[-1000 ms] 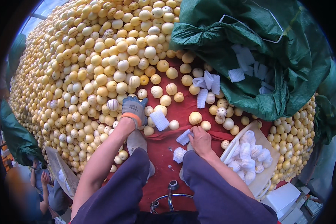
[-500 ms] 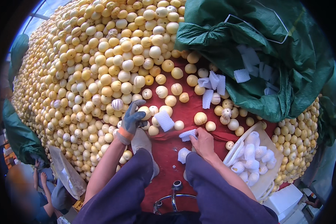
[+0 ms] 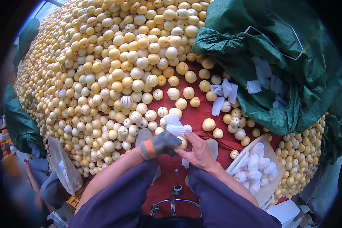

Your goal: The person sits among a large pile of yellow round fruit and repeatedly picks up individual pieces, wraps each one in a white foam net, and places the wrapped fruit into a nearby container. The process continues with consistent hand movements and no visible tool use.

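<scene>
My left hand, in a grey glove with an orange cuff, and my bare right hand meet over the red cloth. Together they hold a small yellow melon and a white foam net sleeve that sits on top of it. Loose melons lie just beyond the hands, the nearest one up and to the right.
A huge heap of yellow and striped melons fills the left and top. A green tarp with foam sleeves lies at the right. A box of wrapped melons sits at my right. A metal stool frame is below. Another person is at lower left.
My left hand came back from the heap toward me with a melon and the foam sleeve. My right hand rose to meet it, and both now grip the fruit.
</scene>
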Available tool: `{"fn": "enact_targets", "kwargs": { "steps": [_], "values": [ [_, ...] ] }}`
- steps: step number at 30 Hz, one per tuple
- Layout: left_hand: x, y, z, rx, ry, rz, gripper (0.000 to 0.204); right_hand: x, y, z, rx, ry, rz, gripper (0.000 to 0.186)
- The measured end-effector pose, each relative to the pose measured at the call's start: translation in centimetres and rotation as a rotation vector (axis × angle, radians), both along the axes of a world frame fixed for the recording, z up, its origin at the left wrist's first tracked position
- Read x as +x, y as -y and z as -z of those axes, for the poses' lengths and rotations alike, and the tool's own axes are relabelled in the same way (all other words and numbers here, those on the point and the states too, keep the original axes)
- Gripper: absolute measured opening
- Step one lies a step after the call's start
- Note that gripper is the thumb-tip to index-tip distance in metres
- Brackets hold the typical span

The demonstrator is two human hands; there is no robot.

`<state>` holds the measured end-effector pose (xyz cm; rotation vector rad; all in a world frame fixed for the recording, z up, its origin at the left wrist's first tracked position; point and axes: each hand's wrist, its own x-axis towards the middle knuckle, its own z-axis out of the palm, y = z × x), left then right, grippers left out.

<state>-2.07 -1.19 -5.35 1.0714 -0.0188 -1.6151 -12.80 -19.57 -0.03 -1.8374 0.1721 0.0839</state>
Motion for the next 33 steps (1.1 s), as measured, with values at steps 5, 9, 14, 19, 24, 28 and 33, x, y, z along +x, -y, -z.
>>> {"fn": "enact_targets", "kwargs": {
  "steps": [5, 9, 14, 19, 24, 28, 33],
  "values": [
    [-0.5, -0.2, -2.6, 0.103, -0.101, -0.265, 0.057, 0.1, 1.1, 0.1, -0.054, -0.169, -0.085, 0.056],
    [1.0, -4.7, 3.2, -0.156, 0.125, -0.286, 0.044, 0.6, 1.5, -2.0, 0.824, -0.493, 0.086, 0.062],
    [-1.8, -0.2, 1.6, -0.402, 0.69, -0.189, 0.041, -0.6, 0.3, -0.5, 1.248, -0.428, 0.128, 0.063],
    [-1.5, 0.7, 0.0, 0.23, 0.842, -0.053, 0.029, -0.5, 0.1, 0.2, 0.407, -0.375, 0.385, 0.045],
    [-1.0, 1.8, -5.4, -0.297, 0.765, 0.4, 0.046, -2.4, 1.1, 3.1, 0.575, -0.374, 0.47, 0.032],
    [-0.4, 1.4, -3.9, 0.096, 1.088, 0.456, 0.069, -4.5, 3.1, 3.8, 1.469, -0.43, 0.535, 0.05],
    [-0.6, 0.6, 0.2, 0.311, 1.309, 0.481, 0.063, -1.9, 2.7, 1.8, 1.404, -0.415, 0.714, 0.04]
  ]
}}
